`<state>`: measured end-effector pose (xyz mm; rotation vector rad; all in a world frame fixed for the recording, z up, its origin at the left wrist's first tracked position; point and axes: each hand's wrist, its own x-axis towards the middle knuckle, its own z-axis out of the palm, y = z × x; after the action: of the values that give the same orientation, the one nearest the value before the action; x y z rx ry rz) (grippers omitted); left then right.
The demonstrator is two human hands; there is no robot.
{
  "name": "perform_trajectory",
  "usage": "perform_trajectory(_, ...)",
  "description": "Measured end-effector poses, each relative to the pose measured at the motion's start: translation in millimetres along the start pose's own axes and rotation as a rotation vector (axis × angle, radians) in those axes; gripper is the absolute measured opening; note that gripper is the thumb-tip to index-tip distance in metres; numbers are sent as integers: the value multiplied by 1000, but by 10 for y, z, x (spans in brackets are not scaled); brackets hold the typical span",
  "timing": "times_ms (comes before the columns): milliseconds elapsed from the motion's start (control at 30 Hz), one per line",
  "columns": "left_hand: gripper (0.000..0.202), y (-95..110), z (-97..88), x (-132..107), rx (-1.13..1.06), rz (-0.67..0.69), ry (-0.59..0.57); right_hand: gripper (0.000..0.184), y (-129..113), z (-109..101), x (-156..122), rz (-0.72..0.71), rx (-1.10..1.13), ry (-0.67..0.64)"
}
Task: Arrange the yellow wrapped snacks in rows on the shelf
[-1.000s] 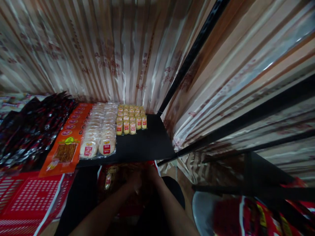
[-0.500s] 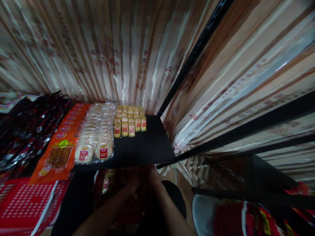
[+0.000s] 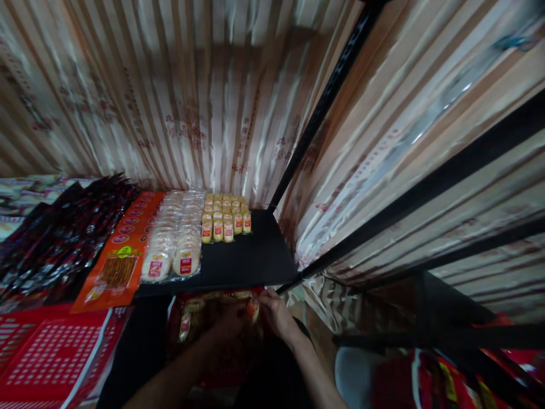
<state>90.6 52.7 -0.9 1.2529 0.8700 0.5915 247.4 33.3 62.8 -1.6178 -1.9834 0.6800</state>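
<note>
In the head view, my right hand [image 3: 276,313] is at the far right of a red basket [image 3: 171,309] below the shelf edge. Its closed fingers are on a small wrapped snack cake [image 3: 252,311] with a reddish label. My left hand [image 3: 232,321] reaches into the basket's shadow just left of that cake, and its fingers are too dark to make out. Another wrapped snack cake [image 3: 184,327] lies in the basket's left side. On the black shelf [image 3: 247,258] above, small yellow wrapped cakes [image 3: 225,218] stand in rows.
Left of the yellow cakes lie round wrapped pastries [image 3: 172,244], an orange snack packet [image 3: 117,267] and dark shiny packets [image 3: 63,244]. A red perforated basket [image 3: 55,352] is at lower left. Black metal posts [image 3: 327,108] and pleated sheeting [image 3: 204,113] enclose the shelf.
My right hand has risen slightly into clearer view, with a wrapped snack cake now showing at its fingers. My left hand stays low in the basket. The head view has shifted a little.
</note>
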Motion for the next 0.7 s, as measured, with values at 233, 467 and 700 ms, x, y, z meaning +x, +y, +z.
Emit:
perform_trajectory(233,31,316,18,-117,-148,55,92,26,-240,-128,41,-35,84,234)
perform_trajectory(467,22,764,7,-83,-75,31,320,32,-388,-121,136,181,344,474)
perform_trajectory(700,19,798,-72,189,180,187,487,31,-416,19,379,194,423,414)
